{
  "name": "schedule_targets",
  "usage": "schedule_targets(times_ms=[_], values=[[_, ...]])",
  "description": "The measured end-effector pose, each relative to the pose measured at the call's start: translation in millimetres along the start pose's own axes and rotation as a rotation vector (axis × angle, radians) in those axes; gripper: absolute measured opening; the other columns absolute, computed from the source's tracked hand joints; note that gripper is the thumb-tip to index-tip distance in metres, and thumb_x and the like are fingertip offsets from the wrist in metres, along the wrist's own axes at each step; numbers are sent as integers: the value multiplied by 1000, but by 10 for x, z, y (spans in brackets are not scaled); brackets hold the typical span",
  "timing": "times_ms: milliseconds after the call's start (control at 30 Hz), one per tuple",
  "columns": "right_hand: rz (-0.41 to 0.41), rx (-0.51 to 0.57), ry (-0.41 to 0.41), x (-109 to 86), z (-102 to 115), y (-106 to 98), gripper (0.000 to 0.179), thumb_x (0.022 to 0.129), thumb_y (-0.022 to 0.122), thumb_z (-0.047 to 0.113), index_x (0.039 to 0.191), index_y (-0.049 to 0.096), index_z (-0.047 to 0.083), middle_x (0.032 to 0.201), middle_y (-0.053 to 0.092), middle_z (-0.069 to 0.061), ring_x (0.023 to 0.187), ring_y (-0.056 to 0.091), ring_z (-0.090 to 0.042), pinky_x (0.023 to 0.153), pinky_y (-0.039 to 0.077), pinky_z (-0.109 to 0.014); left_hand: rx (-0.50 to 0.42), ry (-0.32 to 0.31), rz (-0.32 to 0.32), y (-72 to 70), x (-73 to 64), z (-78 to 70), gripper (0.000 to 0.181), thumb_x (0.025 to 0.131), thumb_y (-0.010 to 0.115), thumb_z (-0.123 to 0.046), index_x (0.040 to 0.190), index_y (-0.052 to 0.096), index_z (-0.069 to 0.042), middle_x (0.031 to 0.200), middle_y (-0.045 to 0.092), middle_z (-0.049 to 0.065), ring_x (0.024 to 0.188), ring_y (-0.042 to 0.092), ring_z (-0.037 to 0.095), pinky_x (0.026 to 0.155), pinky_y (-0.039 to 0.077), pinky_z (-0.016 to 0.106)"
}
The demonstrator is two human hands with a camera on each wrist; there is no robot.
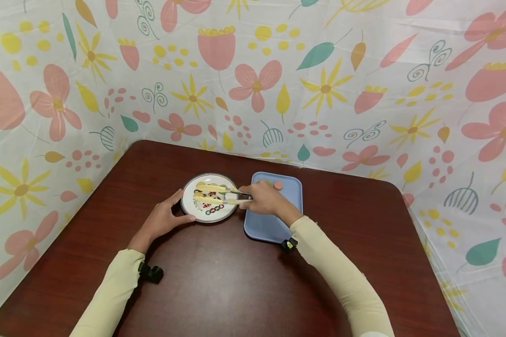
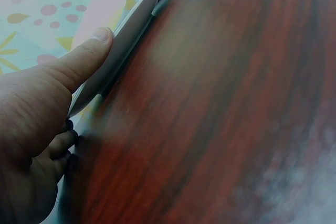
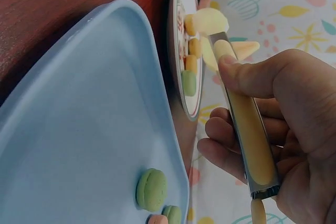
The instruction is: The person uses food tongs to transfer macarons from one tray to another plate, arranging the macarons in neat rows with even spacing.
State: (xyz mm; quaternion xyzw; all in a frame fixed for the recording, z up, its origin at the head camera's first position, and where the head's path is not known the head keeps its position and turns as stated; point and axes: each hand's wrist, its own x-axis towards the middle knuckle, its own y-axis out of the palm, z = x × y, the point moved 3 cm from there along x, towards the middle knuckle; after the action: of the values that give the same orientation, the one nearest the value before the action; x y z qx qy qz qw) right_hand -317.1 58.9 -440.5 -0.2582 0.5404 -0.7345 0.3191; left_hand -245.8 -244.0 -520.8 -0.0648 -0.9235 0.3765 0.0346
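Note:
My left hand [image 1: 162, 217] grips the left rim of a round white plate [image 1: 188, 202] printed with small pictures, its thumb on the near edge. In the left wrist view the thumb lies over the rim, fingers behind. My right hand [image 1: 264, 197] holds metal tongs [image 3: 251, 140] with pale yellow tips, which reach over the plate and stand apart. Several yellow-orange macarons [image 3: 192, 47] and a green macaron [image 3: 188, 83] sit on the plate, near the tips. I cannot tell whether the tips touch a macaron.
A blue rectangular tray [image 1: 267, 227] lies right of the plate, under my right hand. Toward its far end are a pink macaron [image 1: 278, 186] and green macarons [image 3: 152, 190]. The dark wooden table [image 1: 219, 285] meets a flower-printed cloth [image 1: 320, 61] behind and at the sides.

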Motion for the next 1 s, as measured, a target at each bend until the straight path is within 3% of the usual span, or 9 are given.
schedule_targets(times_ms=[133,267,367,467,533,733,1000], values=[[-12,4,22,-60,-8,-41,48,92,79,30,133,69,6,103,77,-11,67,61,-13,66,50,-31,-3,-1,0,2,0,2,113,80,82,-59,162,26,-5,168,24,14,154,25,34,118,32,55],[-30,2,40,-160,-40,-134,49,92,78,32,134,69,7,92,76,-8,66,59,-15,67,49,-36,-4,0,1,5,2,2,113,80,82,-59,162,26,-5,168,24,14,154,24,34,118,31,55],[-55,8,32,-267,-73,-241,52,92,79,31,135,67,6,99,77,-10,70,65,-16,73,54,-39,-7,1,1,7,7,5,113,80,82,-59,162,26,-5,168,24,14,154,25,34,118,31,55],[-84,28,28,-392,-102,-386,54,91,80,30,136,66,5,100,78,-10,64,64,-13,69,54,-36,-5,0,-1,6,9,10,113,80,81,-59,162,26,-5,168,24,14,153,25,34,118,32,55],[-105,25,33,-480,-132,-485,56,90,81,32,137,66,5,90,77,-5,60,59,-10,64,50,-33,-3,-2,-1,3,10,13,113,80,81,-59,162,26,-5,168,24,14,153,25,34,118,32,55],[-129,22,123,-767,-255,-697,57,90,80,33,138,65,7,58,58,4,49,40,-10,53,37,-29,0,-8,4,-1,7,14,113,80,81,-60,162,26,-5,168,23,13,153,25,35,117,32,55],[-113,10,239,-1161,-453,-750,60,89,82,30,139,64,4,66,62,1,55,40,-13,54,35,-30,5,-8,7,3,7,15,113,80,81,-60,162,25,-5,168,23,14,153,25,35,118,32,55]])
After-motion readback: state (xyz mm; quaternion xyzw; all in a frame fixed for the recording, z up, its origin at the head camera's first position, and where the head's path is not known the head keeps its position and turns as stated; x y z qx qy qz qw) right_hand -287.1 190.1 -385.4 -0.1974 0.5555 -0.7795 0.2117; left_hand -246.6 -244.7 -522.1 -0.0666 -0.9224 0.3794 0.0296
